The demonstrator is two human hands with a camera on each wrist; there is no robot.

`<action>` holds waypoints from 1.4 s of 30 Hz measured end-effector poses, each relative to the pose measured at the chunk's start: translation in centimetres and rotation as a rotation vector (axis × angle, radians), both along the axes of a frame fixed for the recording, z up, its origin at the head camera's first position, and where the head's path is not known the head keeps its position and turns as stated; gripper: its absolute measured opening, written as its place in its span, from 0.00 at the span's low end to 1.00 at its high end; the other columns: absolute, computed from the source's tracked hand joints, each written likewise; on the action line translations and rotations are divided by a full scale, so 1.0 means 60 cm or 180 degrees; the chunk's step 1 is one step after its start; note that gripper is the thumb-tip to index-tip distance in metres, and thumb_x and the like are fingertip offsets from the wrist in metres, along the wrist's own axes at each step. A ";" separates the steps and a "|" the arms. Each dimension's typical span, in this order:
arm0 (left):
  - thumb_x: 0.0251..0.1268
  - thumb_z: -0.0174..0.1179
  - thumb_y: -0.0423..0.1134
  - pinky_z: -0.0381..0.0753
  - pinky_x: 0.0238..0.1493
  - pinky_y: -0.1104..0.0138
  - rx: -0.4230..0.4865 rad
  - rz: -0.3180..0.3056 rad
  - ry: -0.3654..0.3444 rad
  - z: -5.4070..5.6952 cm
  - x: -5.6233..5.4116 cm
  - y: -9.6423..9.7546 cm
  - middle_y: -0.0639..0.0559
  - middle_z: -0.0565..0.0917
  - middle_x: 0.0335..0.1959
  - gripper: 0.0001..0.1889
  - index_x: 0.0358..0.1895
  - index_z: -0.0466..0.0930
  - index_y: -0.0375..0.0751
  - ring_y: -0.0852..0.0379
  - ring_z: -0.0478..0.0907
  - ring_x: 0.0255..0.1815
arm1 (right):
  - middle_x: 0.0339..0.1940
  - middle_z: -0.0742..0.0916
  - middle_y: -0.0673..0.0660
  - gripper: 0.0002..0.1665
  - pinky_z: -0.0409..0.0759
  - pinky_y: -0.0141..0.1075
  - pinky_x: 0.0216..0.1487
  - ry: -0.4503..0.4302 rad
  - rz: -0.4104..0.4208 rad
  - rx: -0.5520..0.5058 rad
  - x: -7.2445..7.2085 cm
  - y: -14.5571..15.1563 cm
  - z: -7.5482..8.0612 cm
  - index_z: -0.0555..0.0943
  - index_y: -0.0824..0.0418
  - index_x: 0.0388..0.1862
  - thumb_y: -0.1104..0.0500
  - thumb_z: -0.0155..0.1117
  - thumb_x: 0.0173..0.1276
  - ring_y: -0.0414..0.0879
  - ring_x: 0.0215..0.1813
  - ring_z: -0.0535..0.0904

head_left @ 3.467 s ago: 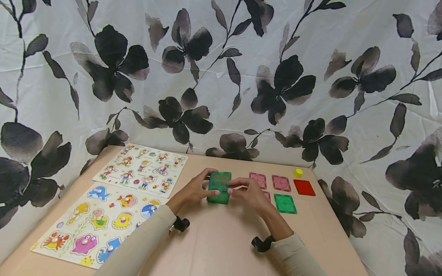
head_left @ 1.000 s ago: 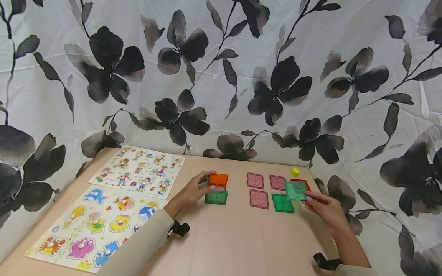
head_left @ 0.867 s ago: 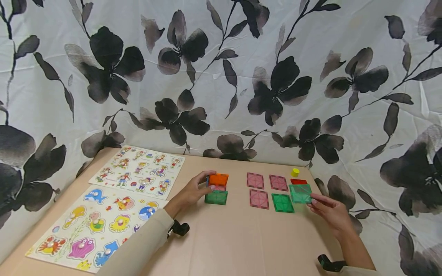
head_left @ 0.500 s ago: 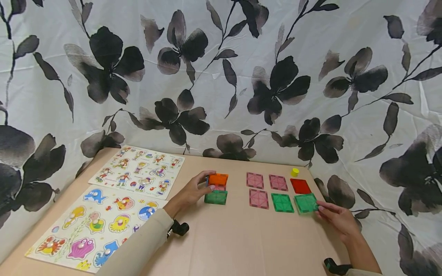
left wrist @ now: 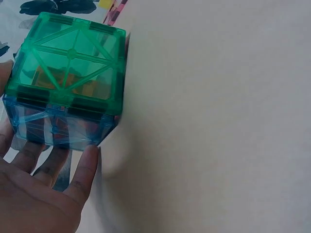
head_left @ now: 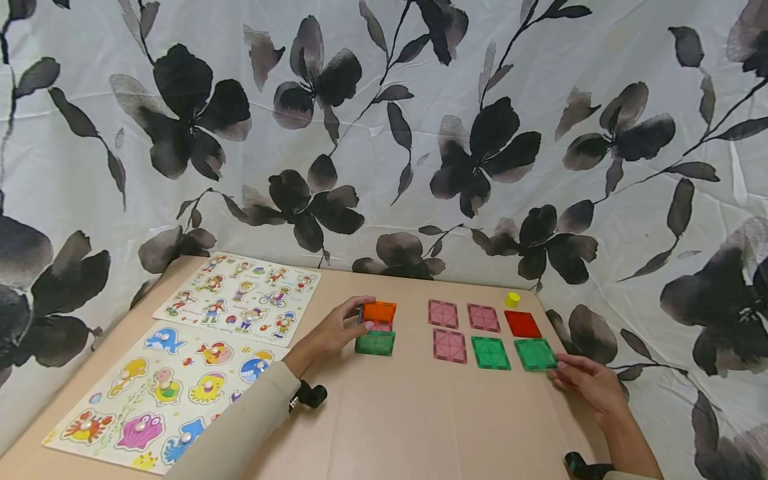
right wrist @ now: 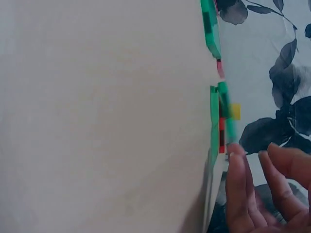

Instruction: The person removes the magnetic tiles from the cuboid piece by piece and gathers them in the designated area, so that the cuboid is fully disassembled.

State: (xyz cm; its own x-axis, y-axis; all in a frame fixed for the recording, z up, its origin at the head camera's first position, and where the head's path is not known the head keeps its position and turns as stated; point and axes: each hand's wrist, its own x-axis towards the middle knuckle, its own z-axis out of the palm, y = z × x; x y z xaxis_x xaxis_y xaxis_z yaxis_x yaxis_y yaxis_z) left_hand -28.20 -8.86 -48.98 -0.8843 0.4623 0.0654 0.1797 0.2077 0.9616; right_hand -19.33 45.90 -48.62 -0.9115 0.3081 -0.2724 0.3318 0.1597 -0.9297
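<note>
My left hand (head_left: pixel 329 339) grips the side of a small box built of magnetic tiles. Its orange panel (head_left: pixel 379 312) stands at the back and a green tile (head_left: pixel 375 343) forms the front part. In the left wrist view a green face (left wrist: pixel 73 60) and a blue face (left wrist: pixel 53 126) show, with fingers (left wrist: pixel 85 170) against the blue side. My right hand (head_left: pixel 591 383) has its fingertips at the right edge of a loose green magnetic tile (head_left: pixel 536 355), pinching it low at the table. That tile's edge looks blurred in the right wrist view.
Pink magnetic tiles (head_left: pixel 450 345) and another green tile (head_left: pixel 491 353) lie mid-table. A red tile (head_left: pixel 523 325) and a yellow cylinder (head_left: pixel 513 299) are at the back right. Two picture puzzle boards (head_left: pixel 237 293) cover the left. A floral cloth (head_left: pixel 384 133) hangs behind.
My right hand has taken the green tile from the box rightward, past the red tile, and lowered it in front of it. The left hand keeps hold of the box.
</note>
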 end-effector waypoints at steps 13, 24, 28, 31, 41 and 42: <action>0.88 0.49 0.39 0.65 0.82 0.45 0.0095 0.0091 -0.0062 0.008 -0.019 -0.010 0.44 0.75 0.77 0.20 0.74 0.74 0.42 0.40 0.69 0.80 | 0.43 0.92 0.41 0.26 0.91 0.36 0.49 0.0393 0.0279 0.0539 -0.012 -0.092 0.029 0.78 0.70 0.70 0.57 0.66 0.80 0.44 0.44 0.94; 0.87 0.47 0.33 0.70 0.80 0.46 0.0298 0.0101 -0.0125 -0.004 -0.020 -0.002 0.41 0.73 0.78 0.20 0.75 0.73 0.41 0.39 0.71 0.76 | 0.62 0.87 0.67 0.22 0.89 0.35 0.53 0.0623 0.0896 0.0533 -0.032 -0.229 0.055 0.81 0.66 0.67 0.59 0.66 0.79 0.53 0.50 0.93; 0.88 0.46 0.33 0.71 0.79 0.45 0.0345 0.0102 -0.0103 -0.005 -0.018 0.001 0.41 0.72 0.78 0.20 0.75 0.73 0.40 0.39 0.70 0.78 | 0.61 0.89 0.63 0.18 0.89 0.33 0.52 0.0692 0.1218 0.0667 -0.044 -0.288 0.054 0.85 0.61 0.63 0.63 0.68 0.77 0.53 0.52 0.90; 0.88 0.46 0.32 0.70 0.79 0.45 0.0400 0.0109 -0.0081 -0.008 -0.019 0.004 0.41 0.72 0.78 0.20 0.75 0.73 0.40 0.39 0.69 0.79 | 0.58 0.90 0.61 0.16 0.87 0.29 0.49 0.0754 0.1463 0.0831 -0.055 -0.336 0.052 0.88 0.58 0.58 0.66 0.70 0.74 0.50 0.50 0.86; 0.88 0.46 0.35 0.71 0.77 0.41 0.0542 0.0107 -0.0277 -0.011 -0.016 0.011 0.40 0.71 0.79 0.21 0.76 0.70 0.40 0.37 0.69 0.79 | 0.52 0.93 0.55 0.13 0.89 0.42 0.57 0.1271 0.2232 0.1110 -0.079 -0.458 0.050 0.92 0.54 0.50 0.67 0.75 0.69 0.52 0.54 0.90; 0.88 0.46 0.35 0.71 0.77 0.41 0.0558 0.0102 -0.0282 -0.011 -0.017 0.011 0.39 0.71 0.79 0.21 0.76 0.71 0.41 0.37 0.69 0.79 | 0.51 0.93 0.53 0.13 0.90 0.43 0.57 0.1310 0.2262 0.1126 -0.082 -0.466 0.049 0.92 0.55 0.49 0.68 0.75 0.69 0.53 0.54 0.91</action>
